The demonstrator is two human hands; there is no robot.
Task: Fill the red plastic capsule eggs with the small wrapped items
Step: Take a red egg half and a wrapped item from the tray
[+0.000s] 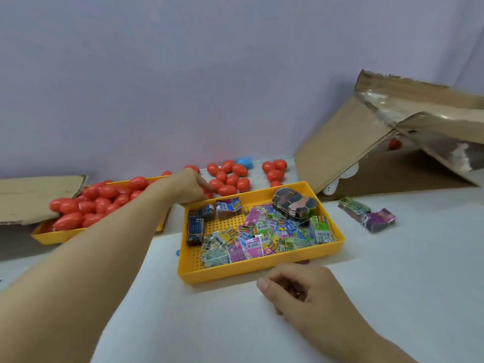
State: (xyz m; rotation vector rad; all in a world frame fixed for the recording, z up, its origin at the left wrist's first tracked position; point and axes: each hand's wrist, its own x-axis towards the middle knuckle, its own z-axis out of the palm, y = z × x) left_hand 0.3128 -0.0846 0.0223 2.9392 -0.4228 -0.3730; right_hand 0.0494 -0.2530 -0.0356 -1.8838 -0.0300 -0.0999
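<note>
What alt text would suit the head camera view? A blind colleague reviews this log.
A person's left hand reaches to loose red capsule eggs beyond a yellow tray of small wrapped items; the right hand rests curled on the white table in front of it. A second yellow tray of red eggs sits left, an open cardboard box right.

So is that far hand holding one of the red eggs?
Its fingers reach a red egg among the loose ones, but the grip is hidden. The right hand shows nothing.

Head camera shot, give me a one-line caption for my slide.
Left hand reaches for loose red capsule eggs beyond the yellow tray of wrapped items; right hand waits.
</note>
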